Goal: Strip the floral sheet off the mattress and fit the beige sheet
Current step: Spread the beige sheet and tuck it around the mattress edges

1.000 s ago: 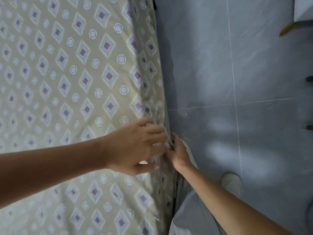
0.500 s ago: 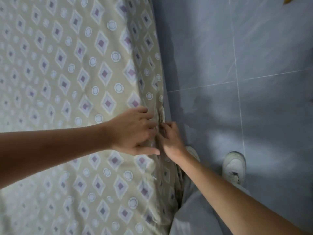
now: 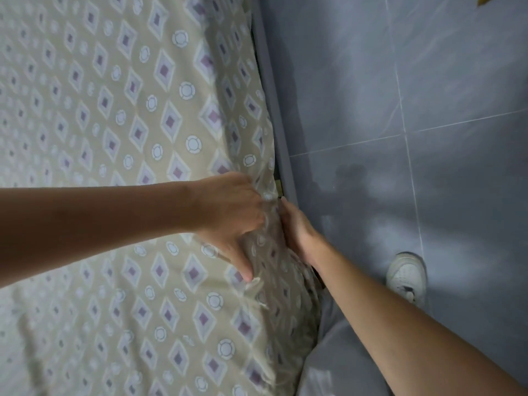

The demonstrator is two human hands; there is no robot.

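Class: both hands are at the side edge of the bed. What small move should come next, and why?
Probably lift the edge upward and inward. The left hand bunches the sheet on top, the right hand is at the side, and the sheet's side hem is tucked behind the bed frame.

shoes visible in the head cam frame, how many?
1: a white shoe on the grey tiled floor, to the right of the right forearm. A second shoe may be hidden under that arm or the trouser leg.
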